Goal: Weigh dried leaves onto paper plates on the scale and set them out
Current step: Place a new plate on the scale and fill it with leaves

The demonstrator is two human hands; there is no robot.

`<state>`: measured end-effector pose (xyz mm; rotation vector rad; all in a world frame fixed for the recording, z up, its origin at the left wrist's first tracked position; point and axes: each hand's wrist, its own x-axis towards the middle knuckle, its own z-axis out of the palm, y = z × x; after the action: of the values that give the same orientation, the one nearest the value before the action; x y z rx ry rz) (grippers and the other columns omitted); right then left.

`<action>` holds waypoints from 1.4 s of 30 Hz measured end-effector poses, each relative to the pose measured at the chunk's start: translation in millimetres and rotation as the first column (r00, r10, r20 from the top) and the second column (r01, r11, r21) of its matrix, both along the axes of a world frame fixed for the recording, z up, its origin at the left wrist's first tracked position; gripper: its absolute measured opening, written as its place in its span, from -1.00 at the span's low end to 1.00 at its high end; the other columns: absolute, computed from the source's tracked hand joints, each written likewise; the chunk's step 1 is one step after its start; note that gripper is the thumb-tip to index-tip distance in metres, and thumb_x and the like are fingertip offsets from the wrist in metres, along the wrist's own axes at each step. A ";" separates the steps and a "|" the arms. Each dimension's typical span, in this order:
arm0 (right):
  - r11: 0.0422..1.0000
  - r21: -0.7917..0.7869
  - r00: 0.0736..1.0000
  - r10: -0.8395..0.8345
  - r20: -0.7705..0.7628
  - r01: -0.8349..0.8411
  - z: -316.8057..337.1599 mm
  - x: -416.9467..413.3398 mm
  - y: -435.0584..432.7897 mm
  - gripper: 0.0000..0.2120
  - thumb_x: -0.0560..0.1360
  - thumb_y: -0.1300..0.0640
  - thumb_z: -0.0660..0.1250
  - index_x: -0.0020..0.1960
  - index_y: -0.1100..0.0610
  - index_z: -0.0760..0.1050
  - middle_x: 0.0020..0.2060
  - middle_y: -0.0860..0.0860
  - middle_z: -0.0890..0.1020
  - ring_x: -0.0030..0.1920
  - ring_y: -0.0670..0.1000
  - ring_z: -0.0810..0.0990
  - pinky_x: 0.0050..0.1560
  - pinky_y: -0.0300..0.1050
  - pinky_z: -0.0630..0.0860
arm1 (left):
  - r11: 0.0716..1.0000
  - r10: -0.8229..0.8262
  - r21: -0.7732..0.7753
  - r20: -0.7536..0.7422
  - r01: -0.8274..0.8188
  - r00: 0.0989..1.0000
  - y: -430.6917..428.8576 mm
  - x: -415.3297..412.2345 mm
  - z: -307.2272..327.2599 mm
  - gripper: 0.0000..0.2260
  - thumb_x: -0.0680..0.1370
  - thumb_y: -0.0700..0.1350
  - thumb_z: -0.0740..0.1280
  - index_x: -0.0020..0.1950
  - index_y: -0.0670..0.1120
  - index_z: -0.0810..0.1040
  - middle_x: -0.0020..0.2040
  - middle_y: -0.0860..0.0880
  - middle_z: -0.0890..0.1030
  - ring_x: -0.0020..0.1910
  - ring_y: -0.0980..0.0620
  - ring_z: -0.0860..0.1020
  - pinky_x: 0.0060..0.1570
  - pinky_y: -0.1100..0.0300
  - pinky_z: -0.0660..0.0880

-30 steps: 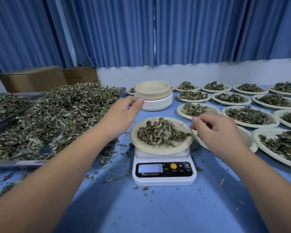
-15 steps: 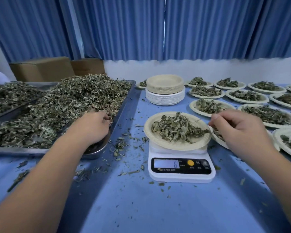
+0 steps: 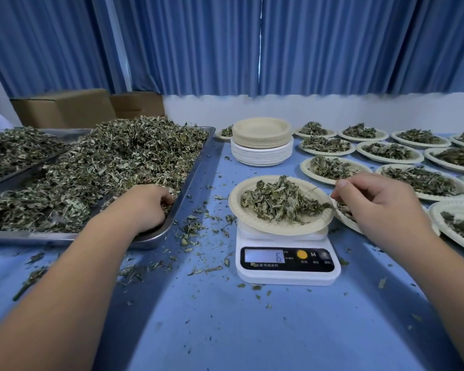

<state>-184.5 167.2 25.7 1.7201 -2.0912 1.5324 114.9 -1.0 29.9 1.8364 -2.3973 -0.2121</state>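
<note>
Digs with the left hand point(image 3: 148, 207) into the near right corner of the shallow steel tray point(image 3: 190, 170), fingers curled round a clump of the heaped grey-green dried leaves point(image 3: 113, 162), probably gathering another pinch for topping up. Keeps the round beige paper plate point(image 3: 236, 202) centred on the small white digital kitchen scale point(image 3: 287, 271), showing an apparent 6 on the display, with a loose mound of leaves point(image 3: 281, 200) piled on it. Pinches with the right hand point(image 3: 375, 207), thumb against forefinger, a thin leaf stalk point(image 3: 315, 189) at the plate's right rim, seemingly ready to trim the portion by a scrap without leaning on the pan and upsetting the reading. Has the stack of empty beige and white paper plates point(image 3: 261, 145) just behind the scale, within easy reach for the next weighing, and sets the finished plates of leaves point(image 3: 386, 152) out in rows to the right on the blue table point(image 3: 252, 330), well apart from the tray, likely to keep bulk and weighed portions separate. Shows a scatter of leaf crumbs point(image 3: 196, 228) between tray and scale, along the carrying path. Against the picture a second back: no longer hovers the left hand over the plate near the stack but works it in the tray; shows 6 in place of a lower-looking figure; holds the right hand at much the same spot by the rim
</note>
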 end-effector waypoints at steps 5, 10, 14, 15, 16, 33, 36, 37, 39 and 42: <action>1.000 -0.005 1.000 0.011 0.013 -0.011 -0.7 -1.0 0.3 -0.74 0.55 0.14 0.29 -0.28 0.03 0.61 -0.39 -0.01 0.60 -0.43 -0.18 0.47 -0.44 -0.41 0.29 | 0.998 0.005 -0.056 -0.054 -0.008 0.999 -4.1 2.6 -2.8 -0.62 0.48 -0.37 0.22 0.11 0.02 0.61 0.05 -0.10 0.60 -0.20 -0.04 0.57 -0.32 0.22 0.41; 1.000 -0.004 1.000 0.023 0.019 -0.023 -0.5 -1.0 0.5 -0.73 0.55 0.14 0.29 -0.30 -0.01 0.59 -0.36 0.02 0.61 -0.38 -0.11 0.48 -0.42 -0.39 0.30 | 0.989 0.027 -0.138 -0.186 -0.053 0.982 -5.1 2.0 -2.4 -0.73 0.54 -0.31 0.30 -0.02 0.08 0.59 -0.03 -0.07 0.57 -0.30 -0.04 0.57 -0.45 0.22 0.42; 1.000 -0.009 0.999 0.022 0.031 -0.021 -0.8 -1.1 0.3 -0.73 0.55 0.14 0.29 -0.30 -0.02 0.59 -0.30 0.01 0.64 -0.31 -0.05 0.50 -0.40 -0.40 0.32 | 0.974 0.009 -0.214 -0.287 -0.073 0.958 -3.8 0.8 -1.1 -0.79 0.58 -0.24 0.30 -0.06 0.09 0.55 -0.11 -0.05 0.56 -0.44 -0.03 0.50 -0.52 0.24 0.36; 1.000 -0.009 0.999 0.023 0.034 -0.022 -0.8 -1.1 0.1 -0.73 0.55 0.14 0.29 -0.30 -0.03 0.59 -0.30 0.00 0.64 -0.31 -0.05 0.50 -0.40 -0.39 0.32 | 0.971 0.008 -0.223 -0.314 -0.082 0.949 -3.6 0.9 -1.1 -0.80 0.59 -0.22 0.29 -0.06 0.09 0.55 -0.14 -0.04 0.55 -0.49 -0.03 0.48 -0.54 0.25 0.33; 1.000 -0.008 0.999 0.024 0.035 -0.023 -0.8 -1.1 0.2 -0.73 0.55 0.14 0.29 -0.30 -0.03 0.59 -0.29 0.00 0.64 -0.30 -0.05 0.50 -0.39 -0.38 0.32 | 0.969 0.007 -0.232 -0.331 -0.089 0.944 -3.3 1.0 -1.0 -0.82 0.59 -0.20 0.29 -0.06 0.09 0.54 -0.17 -0.02 0.53 -0.52 -0.03 0.45 -0.55 0.26 0.31; 1.000 -0.018 1.000 0.018 0.017 -0.018 0.8 -0.5 2.0 -0.74 0.55 0.15 0.29 -0.29 0.02 0.60 -0.35 0.03 0.60 -0.40 -0.17 0.46 -0.41 -0.42 0.30 | 0.946 -0.033 -0.307 -0.424 -0.109 0.905 1.2 2.0 2.9 -0.91 0.59 -0.17 0.28 -0.02 0.02 0.52 -0.16 -0.01 0.56 -0.32 -0.09 0.55 -0.28 -0.02 0.57; 1.000 -0.015 1.000 0.018 0.006 -0.017 1.0 -0.7 2.1 -0.74 0.55 0.15 0.29 -0.29 0.03 0.60 -0.34 0.01 0.60 -0.39 -0.17 0.46 -0.40 -0.42 0.29 | 0.952 -0.061 -0.286 -0.536 -0.113 0.842 3.5 -3.2 3.3 -0.91 0.60 -0.17 0.27 -0.02 0.02 0.51 -0.20 -0.01 0.53 -0.40 -0.05 0.48 -0.44 0.10 0.46; 1.000 -0.015 1.000 0.017 0.006 -0.017 1.1 -0.6 2.1 -0.74 0.55 0.16 0.29 -0.29 0.04 0.61 -0.35 0.00 0.60 -0.40 -0.18 0.46 -0.40 -0.43 0.29 | 0.954 -0.070 -0.277 -0.571 -0.112 0.818 4.9 -6.0 3.1 -0.90 0.60 -0.17 0.27 -0.03 0.03 0.51 -0.21 0.01 0.52 -0.42 -0.02 0.45 -0.46 0.15 0.40; 1.000 -0.022 1.000 0.011 0.001 -0.011 1.4 -0.8 1.9 -0.74 0.55 0.16 0.29 -0.29 0.05 0.61 -0.35 -0.04 0.60 -0.39 -0.22 0.47 -0.38 -0.46 0.29 | 0.955 -0.095 -0.280 -0.606 -0.100 0.789 8.7 -11.4 2.9 -0.86 0.60 -0.16 0.28 -0.07 0.08 0.50 -0.21 0.06 0.50 -0.44 0.04 0.42 -0.49 0.22 0.33; 1.000 -0.029 1.000 -0.001 -0.008 0.001 1.2 -0.7 1.6 -0.73 0.55 0.16 0.30 -0.30 0.03 0.61 -0.34 -0.09 0.61 -0.33 -0.24 0.49 -0.38 -0.50 0.28 | 0.954 -0.131 -0.288 -0.642 -0.079 0.755 15.3 -18.0 4.7 -0.84 0.59 -0.14 0.30 -0.12 0.13 0.49 -0.24 0.08 0.51 -0.47 0.15 0.39 -0.56 0.36 0.28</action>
<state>-185.3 168.8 26.8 1.7130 -2.0544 1.5452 96.9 14.3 34.6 1.2934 -1.8307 -0.3971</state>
